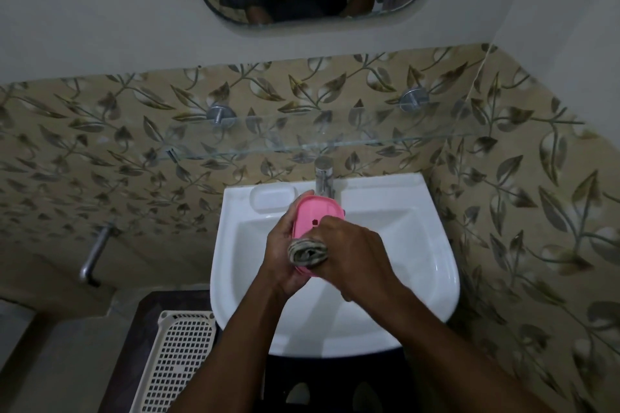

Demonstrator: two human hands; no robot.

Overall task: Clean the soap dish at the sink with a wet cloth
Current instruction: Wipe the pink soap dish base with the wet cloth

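Wipe step is in hand. Pink soap dish is held over the sink bowl, just in front of the tap, with its far end almost under the spout. Left hand grips the dish's left edge, fingers curled round it. Right hand is closed on a bunched grey cloth and presses it on the end of the dish furthest from the tap. No water visible from the tap, and I can't tell how wet the cloth is. My read on doing it well: keep the left grip firm, since wet plastic probably slips. Work the cloth in short strokes from the near end toward the tap. Push a fold into the small dark opening mid-dish and along the rim, then flip the dish for the underside. Keep it low over the bowl in front of the tap, so a drop lands in the basin. Rinse the cloth under the tap if it loads up.
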